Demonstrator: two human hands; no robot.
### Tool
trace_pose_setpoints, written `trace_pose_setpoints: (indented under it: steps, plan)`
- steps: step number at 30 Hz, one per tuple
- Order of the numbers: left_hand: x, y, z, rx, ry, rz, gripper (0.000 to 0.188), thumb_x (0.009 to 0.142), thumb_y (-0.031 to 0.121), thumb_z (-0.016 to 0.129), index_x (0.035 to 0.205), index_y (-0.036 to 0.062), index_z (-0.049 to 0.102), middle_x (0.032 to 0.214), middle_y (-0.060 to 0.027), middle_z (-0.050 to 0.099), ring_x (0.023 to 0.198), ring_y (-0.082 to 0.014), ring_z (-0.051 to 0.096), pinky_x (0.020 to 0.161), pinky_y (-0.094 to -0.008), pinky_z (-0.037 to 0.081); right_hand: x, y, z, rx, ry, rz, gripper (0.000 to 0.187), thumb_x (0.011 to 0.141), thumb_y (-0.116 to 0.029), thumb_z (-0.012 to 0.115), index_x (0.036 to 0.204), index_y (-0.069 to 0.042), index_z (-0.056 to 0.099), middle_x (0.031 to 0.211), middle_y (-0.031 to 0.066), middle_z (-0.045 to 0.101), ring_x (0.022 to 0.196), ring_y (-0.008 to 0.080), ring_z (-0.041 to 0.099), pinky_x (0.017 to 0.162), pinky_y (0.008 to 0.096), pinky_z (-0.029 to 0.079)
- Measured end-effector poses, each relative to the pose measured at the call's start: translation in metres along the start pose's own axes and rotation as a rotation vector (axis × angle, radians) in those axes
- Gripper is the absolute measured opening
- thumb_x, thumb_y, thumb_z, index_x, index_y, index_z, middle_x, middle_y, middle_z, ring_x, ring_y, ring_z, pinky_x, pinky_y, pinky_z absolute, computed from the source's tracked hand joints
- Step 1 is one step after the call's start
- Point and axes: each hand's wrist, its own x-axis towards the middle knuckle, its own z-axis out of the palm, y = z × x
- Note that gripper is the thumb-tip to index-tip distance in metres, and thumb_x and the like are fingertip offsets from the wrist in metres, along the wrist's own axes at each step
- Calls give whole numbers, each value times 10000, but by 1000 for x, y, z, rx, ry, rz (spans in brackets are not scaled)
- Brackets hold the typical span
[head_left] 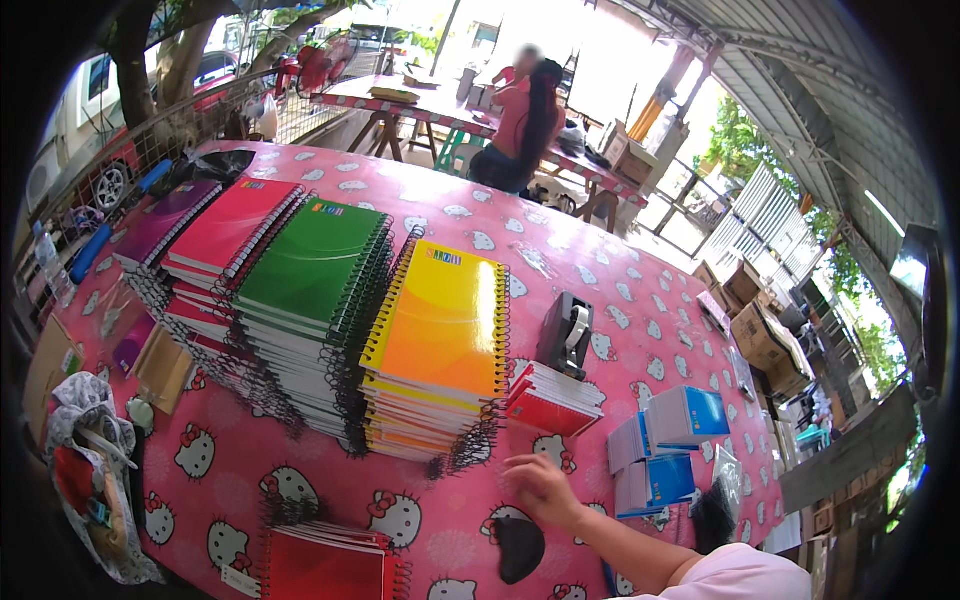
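Observation:
My right hand (545,490) reaches in from the lower right, above the pink patterned tabletop. Its fingers are loosely bent and a little apart, and I see nothing in them. Just below it lies a dark rounded piece (521,549) whose kind I cannot make out. Ahead and to the left of the hand rises a stack of yellow spiral notebooks (440,310). A short pile of red notebooks (553,400) lies beyond the fingers. At the lower left, near the front edge, are more red spiral notebooks (325,570). My left hand is not in view.
Tall stacks of green (315,260), pink-red (235,225) and purple (172,220) spiral notebooks stand on the left. A black tape dispenser (567,337) and small blue-covered pads (688,415) lie on the right. A cloth bag (90,450) sits far left. A person (520,125) sits at another table.

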Motion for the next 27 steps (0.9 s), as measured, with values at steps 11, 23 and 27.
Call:
trace_pose_setpoints:
  steps: [11, 23, 27]
  plan:
    - [5, -1, -4, 6, -36, 16, 274, 892, 194, 558, 1108, 34, 608, 1093, -183, 618, 1014, -319, 599, 870, -421, 465, 41, 42, -86, -704, 318, -52, 319, 722, -109, 728, 1020, -65, 623, 1009, 90, 623, 961, 296, 562, 849, 411, 442]
    - [3, -6, -3, -2, -49, 6, 284, 893, 182, 560, 1129, 30, 598, 1112, -182, 613, 1027, -314, 596, 885, -416, 460, 35, 8, -49, -274, 205, -45, 164, 723, 21, 680, 861, -45, 620, 808, 99, 617, 768, 294, 598, 653, 381, 490]
    - [1, -4, -2, -9, -64, 15, 287, 893, 178, 561, 1136, 28, 595, 1118, -182, 611, 1032, -312, 595, 891, -414, 459, 6, -24, -26, -276, -77, -7, 199, 766, 2, 658, 940, -61, 582, 821, 114, 620, 796, 317, 610, 668, 388, 500]
